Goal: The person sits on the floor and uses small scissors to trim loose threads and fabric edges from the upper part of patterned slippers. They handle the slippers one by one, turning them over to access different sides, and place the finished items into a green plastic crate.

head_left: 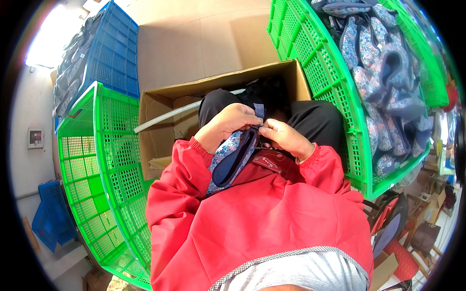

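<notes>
A floral blue-and-white cloth shoe with a navy lining lies over my lap, its opening facing up. My left hand is closed on its far end, fingers bent around the fabric. A navy strap or tab sticks up past those fingertips. From the other side my right hand pinches the edge of the same end, thumb and forefinger pressed together. The two hands' fingertips almost meet, and they hide the exact spot being gripped. Below the right hand, a red patch with pale print shows on my red smock.
An open cardboard box stands around my knees, with a pale tube across it. Right, a green crate is heaped with similar floral cloth shoes. At left stand a green crate and a filled blue crate.
</notes>
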Motion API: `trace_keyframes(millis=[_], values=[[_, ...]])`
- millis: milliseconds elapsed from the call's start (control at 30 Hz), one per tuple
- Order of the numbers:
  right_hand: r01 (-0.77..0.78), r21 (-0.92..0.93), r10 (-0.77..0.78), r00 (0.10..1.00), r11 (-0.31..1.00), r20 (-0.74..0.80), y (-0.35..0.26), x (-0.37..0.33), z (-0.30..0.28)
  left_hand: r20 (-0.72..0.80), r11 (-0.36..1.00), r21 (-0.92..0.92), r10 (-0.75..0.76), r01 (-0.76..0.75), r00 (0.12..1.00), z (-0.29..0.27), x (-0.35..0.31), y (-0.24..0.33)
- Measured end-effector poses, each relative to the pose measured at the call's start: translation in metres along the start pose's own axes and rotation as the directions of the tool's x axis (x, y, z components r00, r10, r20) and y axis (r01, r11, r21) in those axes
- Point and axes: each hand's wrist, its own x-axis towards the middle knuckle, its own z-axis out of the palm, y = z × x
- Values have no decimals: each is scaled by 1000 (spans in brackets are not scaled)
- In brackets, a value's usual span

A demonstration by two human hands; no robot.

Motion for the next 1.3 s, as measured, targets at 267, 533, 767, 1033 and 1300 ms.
trace_keyframes(millis=[267,533,767,1033,1300], values=[[-16,78,16,1000,997,0,19,9,-8,-7,999,-19,-28,27,1000,4,1,1],[-18,40,19,1000,999,-19,25,13,-11,-19,1000,11,-24,24,1000,5,4,-1],[-99,73,96,995,992,41,26,13,-21,-38,999,49,-12,14,999,9,2,1],[-134,81,133,991,988,15,30,16,-20,-68,997,54,-42,46,997,11,2,1],[31,244,17,981,969,-192,41,4,-16,-250,935,345,181,-87,951,14,17,-4]])
